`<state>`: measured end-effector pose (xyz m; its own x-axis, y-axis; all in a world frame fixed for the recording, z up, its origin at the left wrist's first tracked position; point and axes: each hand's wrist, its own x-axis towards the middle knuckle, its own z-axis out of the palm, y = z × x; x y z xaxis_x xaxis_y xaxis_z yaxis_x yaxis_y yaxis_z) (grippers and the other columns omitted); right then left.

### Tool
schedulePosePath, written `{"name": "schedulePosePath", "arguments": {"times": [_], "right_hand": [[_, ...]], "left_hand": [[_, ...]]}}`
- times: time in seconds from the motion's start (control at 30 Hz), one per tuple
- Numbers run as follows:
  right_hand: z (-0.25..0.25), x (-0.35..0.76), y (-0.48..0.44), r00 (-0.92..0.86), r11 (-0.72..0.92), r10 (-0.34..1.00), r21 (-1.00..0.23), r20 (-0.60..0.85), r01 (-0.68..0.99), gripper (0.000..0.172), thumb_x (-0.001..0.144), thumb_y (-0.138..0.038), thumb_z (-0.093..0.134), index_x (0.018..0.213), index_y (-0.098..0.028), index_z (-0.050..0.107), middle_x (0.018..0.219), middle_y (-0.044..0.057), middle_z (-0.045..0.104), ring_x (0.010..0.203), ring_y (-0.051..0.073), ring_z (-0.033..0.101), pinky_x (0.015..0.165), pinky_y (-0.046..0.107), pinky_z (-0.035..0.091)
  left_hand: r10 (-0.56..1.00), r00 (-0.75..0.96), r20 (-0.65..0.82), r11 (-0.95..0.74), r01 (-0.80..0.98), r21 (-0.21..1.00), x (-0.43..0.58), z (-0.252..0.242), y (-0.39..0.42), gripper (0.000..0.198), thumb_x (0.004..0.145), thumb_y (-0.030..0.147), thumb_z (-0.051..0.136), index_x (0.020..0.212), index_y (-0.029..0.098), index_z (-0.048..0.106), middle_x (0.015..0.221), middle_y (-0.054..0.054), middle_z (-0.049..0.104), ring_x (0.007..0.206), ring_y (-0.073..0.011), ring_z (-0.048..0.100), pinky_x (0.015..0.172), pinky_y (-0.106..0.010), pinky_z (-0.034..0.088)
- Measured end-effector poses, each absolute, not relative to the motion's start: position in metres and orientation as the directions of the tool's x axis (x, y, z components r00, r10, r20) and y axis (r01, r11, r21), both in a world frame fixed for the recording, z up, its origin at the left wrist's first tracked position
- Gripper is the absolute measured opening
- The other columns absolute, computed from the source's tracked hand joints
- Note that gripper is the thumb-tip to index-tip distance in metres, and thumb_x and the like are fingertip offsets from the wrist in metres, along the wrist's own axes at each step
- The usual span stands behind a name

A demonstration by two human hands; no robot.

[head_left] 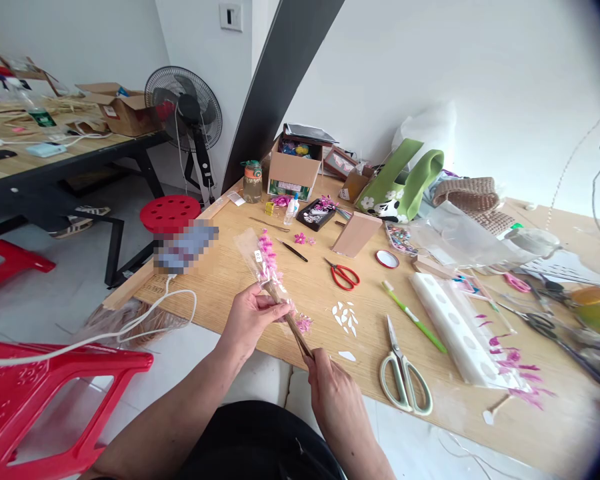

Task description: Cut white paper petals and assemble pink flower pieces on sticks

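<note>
A bundle of thin brown stems (296,333) slants across the table's front edge, its far end running into a clear plastic sleeve (249,250) with a small "20" label. My left hand (253,317) pinches the bundle at the sleeve's mouth, thumb on top. Lower down, my right hand (333,383) is closed round the stems' near end. Pink blossoms (269,257) show at the sleeve, though I cannot tell whether they are inside or behind it. More pink petals (304,323) lie just right of the stems. White petal-shaped pieces (345,319) are scattered farther right.
Right of my hands lie large scissors (405,380), a green toothbrush (415,317), red-handled snips (344,275) and black tweezers (295,251). A cardboard box (295,170) and a green bag (400,183) stand behind. Red stools (55,393) and a white cable (130,327) are left.
</note>
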<state>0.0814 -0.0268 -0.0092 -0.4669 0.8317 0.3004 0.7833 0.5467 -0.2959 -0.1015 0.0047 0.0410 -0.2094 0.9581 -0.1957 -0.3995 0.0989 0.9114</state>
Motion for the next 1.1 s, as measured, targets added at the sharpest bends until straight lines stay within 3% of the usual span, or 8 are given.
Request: {"name": "schedulePosePath", "arguments": {"times": [0.23, 0.47, 0.6, 0.7, 0.83, 0.97, 1.1], "right_hand": [[-0.01, 0.079, -0.027, -0.435, 0.53, 0.846, -0.397, 0.309, 0.75, 0.024, 0.099, -0.021, 0.027, 0.076, -0.024, 0.034, 0.051, -0.004, 0.056, 0.039, 0.014, 0.055, 0.041, 0.022, 0.032], [-0.003, 0.071, -0.019, -0.425, 0.54, 0.828, -0.312, 0.367, 0.782, 0.032, 0.102, -0.028, 0.02, 0.077, -0.022, 0.04, 0.047, -0.004, 0.055, 0.035, 0.015, 0.054, 0.039, 0.024, 0.027], [0.002, 0.068, -0.017, -0.387, 0.507, 0.84, -0.292, 0.38, 0.811, 0.04, 0.103, -0.034, 0.018, 0.077, -0.021, 0.045, 0.045, -0.002, 0.056, 0.035, 0.016, 0.055, 0.04, 0.026, 0.024], [0.007, 0.069, -0.016, -0.369, 0.474, 0.872, -0.368, 0.322, 0.8, 0.04, 0.102, -0.042, 0.023, 0.079, -0.021, 0.048, 0.047, -0.002, 0.058, 0.037, 0.018, 0.057, 0.04, 0.026, 0.026], [0.013, 0.078, -0.016, -0.338, 0.42, 0.908, -0.536, 0.249, 0.732, 0.035, 0.098, -0.05, 0.038, 0.098, -0.02, 0.055, 0.059, -0.003, 0.064, 0.046, 0.016, 0.062, 0.047, 0.025, 0.038], [0.014, 0.083, -0.017, -0.266, 0.42, 0.9, -0.517, 0.347, 0.746, 0.038, 0.095, -0.053, 0.044, 0.107, -0.02, 0.054, 0.068, -0.001, 0.065, 0.051, 0.015, 0.062, 0.051, 0.026, 0.043], [0.019, 0.078, -0.02, -0.278, 0.547, 0.764, -0.357, 0.582, 0.757, 0.053, 0.085, -0.056, 0.058, 0.119, -0.016, 0.049, 0.091, 0.009, 0.063, 0.081, 0.022, 0.064, 0.068, 0.033, 0.051]], "left_hand": [[0.959, -0.184, -0.217, 0.121, -0.426, 0.896, -0.098, 0.042, 0.005, 0.044, 0.062, 0.024, 0.084, 0.099, 0.013, 0.063, 0.073, -0.005, 0.076, 0.071, -0.0183, 0.072, 0.071, -0.027, 0.054], [0.962, -0.127, -0.243, 0.166, -0.435, 0.885, -0.086, 0.042, -0.001, 0.039, 0.061, 0.026, 0.085, 0.092, 0.013, 0.065, 0.073, -0.005, 0.076, 0.071, -0.0187, 0.072, 0.072, -0.028, 0.054], [0.961, -0.097, -0.259, 0.188, -0.457, 0.869, -0.083, 0.042, -0.002, 0.044, 0.061, 0.025, 0.084, 0.099, 0.013, 0.063, 0.072, -0.004, 0.075, 0.069, -0.0173, 0.071, 0.072, -0.029, 0.054], [0.953, -0.112, -0.282, 0.197, -0.477, 0.856, -0.084, 0.044, -0.002, 0.051, 0.06, 0.024, 0.085, 0.103, 0.012, 0.061, 0.07, -0.004, 0.075, 0.067, -0.0177, 0.071, 0.071, -0.029, 0.053], [0.945, -0.172, -0.277, 0.174, -0.454, 0.874, -0.09, 0.043, 0.0, 0.051, 0.061, 0.025, 0.084, 0.105, 0.012, 0.062, 0.073, -0.004, 0.076, 0.071, -0.0171, 0.07, 0.072, -0.027, 0.052], [0.943, -0.211, -0.258, 0.148, -0.43, 0.891, -0.095, 0.039, 0.002, 0.049, 0.061, 0.026, 0.084, 0.104, 0.014, 0.064, 0.075, -0.004, 0.076, 0.073, -0.0166, 0.069, 0.072, -0.026, 0.051], [0.941, -0.224, -0.254, 0.141, -0.423, 0.895, -0.095, 0.037, 0.003, 0.049, 0.062, 0.026, 0.084, 0.105, 0.014, 0.064, 0.074, -0.003, 0.075, 0.074, -0.0166, 0.069, 0.071, -0.027, 0.051]]}}
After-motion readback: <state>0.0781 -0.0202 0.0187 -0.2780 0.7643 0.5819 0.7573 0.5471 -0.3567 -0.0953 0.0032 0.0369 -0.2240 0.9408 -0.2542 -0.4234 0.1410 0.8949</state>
